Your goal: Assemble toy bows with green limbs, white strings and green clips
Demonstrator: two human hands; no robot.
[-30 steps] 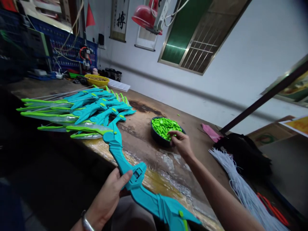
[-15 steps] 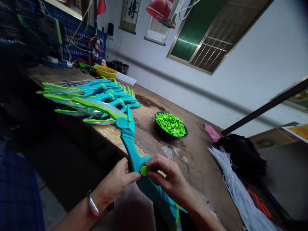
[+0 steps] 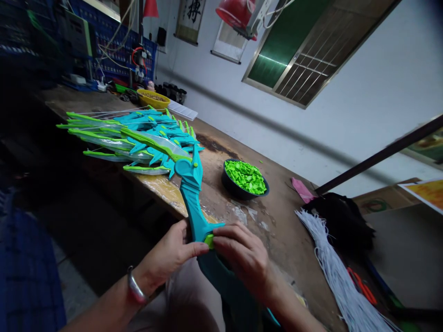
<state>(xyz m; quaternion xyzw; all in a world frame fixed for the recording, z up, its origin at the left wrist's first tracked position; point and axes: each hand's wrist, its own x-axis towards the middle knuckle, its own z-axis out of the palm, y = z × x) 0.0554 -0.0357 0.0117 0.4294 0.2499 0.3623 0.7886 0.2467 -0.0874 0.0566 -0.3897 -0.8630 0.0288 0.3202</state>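
My left hand [image 3: 169, 259] grips the middle of a teal toy bow [image 3: 192, 199] whose green-edged upper limb reaches toward the pile on the bench. My right hand [image 3: 244, 256] pinches a small green plastic piece [image 3: 208, 240] against the bow's grip, right beside my left thumb. A dark bowl [image 3: 229, 186] heaped with the same green pieces sits on the bench beyond my hands. The bow's lower limb is hidden under my right forearm.
A pile of finished teal and green bows [image 3: 133, 136] lies at the bench's left. A bundle of white cords [image 3: 341, 281] and black material [image 3: 344, 222] lie at the right. A yellow bowl [image 3: 152, 98] and tools stand at the far back. The wooden bench [image 3: 270, 216] runs diagonally.
My right hand left the bowl with a green piece and came to the bow's grip. The bow has tilted up, and the piece is now pressed closer in.
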